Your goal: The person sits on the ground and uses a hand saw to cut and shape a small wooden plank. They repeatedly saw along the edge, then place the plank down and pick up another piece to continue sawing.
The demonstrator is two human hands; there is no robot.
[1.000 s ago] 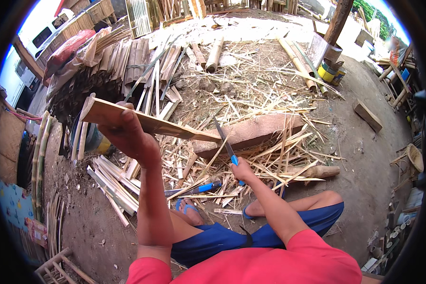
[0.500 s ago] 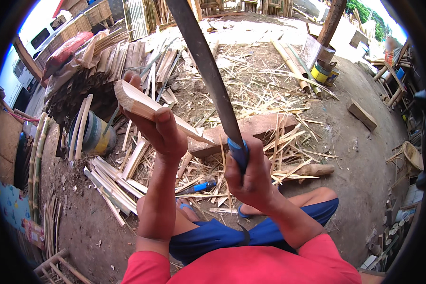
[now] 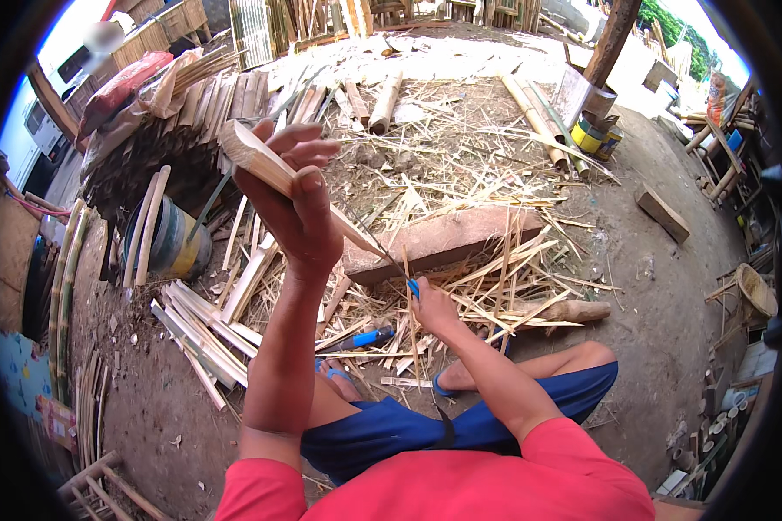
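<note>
- Bamboo poles [image 3: 67, 304] stand nearly upright at the far left.
- Stack of split slats [image 3: 208, 113], upper left, with a red sack [image 3: 123, 84] lying on top.
- Bucket [image 3: 179, 243], blue-grey with a yellow band; two pale slats [image 3: 151, 227] lean against its left side.
- Bundle of split strips [image 3: 202, 333] on the ground, just below the bucket.
- Left hand [image 3: 297, 213], raised and partly open: the thumb lies along a pale bamboo piece [image 3: 259, 161], which it holds against the palm, while some fingers spread loose beyond it. The piece slants down to the right, its narrow end near the block.
- Blue-handled tool [image 3: 367, 338] on the ground, near the person's sandalled feet.
- Right hand [image 3: 434, 307], closed around the blue handle of a knife [image 3: 414, 287]. The blade points up and left past the narrow end of the piece; whether they touch, I cannot tell.
- Thick wooden block [image 3: 447, 241], just beyond the right hand, lying among pale shavings [image 3: 473, 187].
- Poles [image 3: 537, 122] on the ground, upper right, near a yellow-banded can [image 3: 587, 135].
- Short plank [image 3: 663, 215] on bare dirt.
- Woven basket [image 3: 756, 290] at the far right.
</note>
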